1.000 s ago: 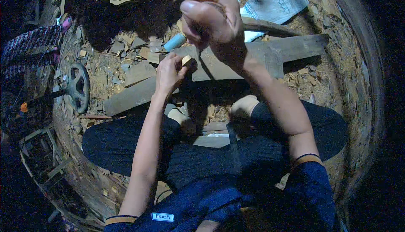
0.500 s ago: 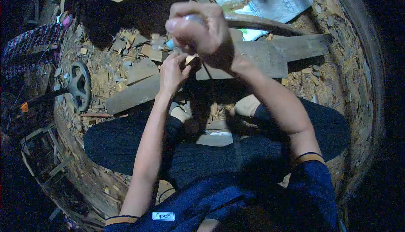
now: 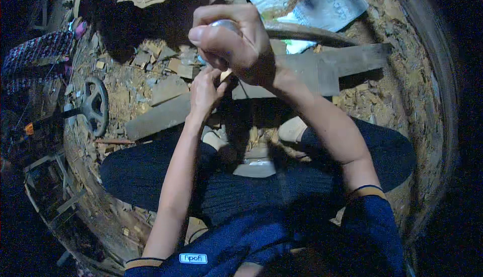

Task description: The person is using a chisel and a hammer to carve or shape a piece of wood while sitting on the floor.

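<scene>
My right hand (image 3: pixel 231 43) is raised in a fist, nearest to the camera, above and just right of my left hand. The rounded, shiny end of a handle (image 3: pixel 225 24) shows at the top of this fist; the rest of that tool is hidden, so its kind cannot be told. Lower down, my left hand (image 3: pixel 204 91) has its fingers closed around a small pale piece of wood (image 3: pixel 226 75), whose cut end shows beside the thumb. Under the hands lies a grey wooden board (image 3: pixel 312 73), partly covered by the right fist. Whether the tool touches the wood is hidden.
Another grey plank (image 3: pixel 156 118) lies to the left, near my knee. A curved wooden stick (image 3: pixel 317 34) rests by a blue and white printed sack (image 3: pixel 327 0) at the back. A dark spoked wheel (image 3: pixel 95 107) stands at left. Wood chips (image 3: pixel 143 55) litter the ground.
My right fist has shifted slightly left and looks sharper, less smeared by motion. The left hand stays in place around the piece of wood.
</scene>
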### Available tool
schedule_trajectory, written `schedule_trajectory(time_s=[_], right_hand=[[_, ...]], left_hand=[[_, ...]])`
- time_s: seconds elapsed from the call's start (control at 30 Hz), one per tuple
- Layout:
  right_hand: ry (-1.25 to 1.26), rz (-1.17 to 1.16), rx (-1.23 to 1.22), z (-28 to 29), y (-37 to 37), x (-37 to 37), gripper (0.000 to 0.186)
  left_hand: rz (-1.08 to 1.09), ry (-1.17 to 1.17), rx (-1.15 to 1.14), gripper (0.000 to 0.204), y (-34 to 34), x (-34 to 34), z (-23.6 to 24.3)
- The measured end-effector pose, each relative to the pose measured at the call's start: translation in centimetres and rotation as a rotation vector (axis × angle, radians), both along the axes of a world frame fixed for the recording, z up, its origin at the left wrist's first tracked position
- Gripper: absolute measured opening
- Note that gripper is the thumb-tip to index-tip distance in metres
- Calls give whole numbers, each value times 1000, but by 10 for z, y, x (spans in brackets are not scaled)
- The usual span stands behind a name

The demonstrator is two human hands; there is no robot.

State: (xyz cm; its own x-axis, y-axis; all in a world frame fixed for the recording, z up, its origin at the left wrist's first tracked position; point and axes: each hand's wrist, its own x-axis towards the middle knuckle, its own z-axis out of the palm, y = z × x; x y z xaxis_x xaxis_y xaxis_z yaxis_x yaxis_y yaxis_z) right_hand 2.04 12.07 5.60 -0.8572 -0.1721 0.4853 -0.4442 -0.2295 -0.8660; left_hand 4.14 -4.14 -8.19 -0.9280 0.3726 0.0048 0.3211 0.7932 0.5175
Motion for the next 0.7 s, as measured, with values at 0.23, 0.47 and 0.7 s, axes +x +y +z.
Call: schedule_trajectory(time_s=[0.23,0.47,0.7], right_hand=[[-52,-34,29,8,-3,3,33],[-192,-91,-62,10,17,14,35],[-221,-232,27,-16,29,20,32]], left_hand=[[41,-35,-78,28,3,1,18],[-4,17,129,33,-12,-1,-16],[-166,357,-142,72,-3,19,-36]])
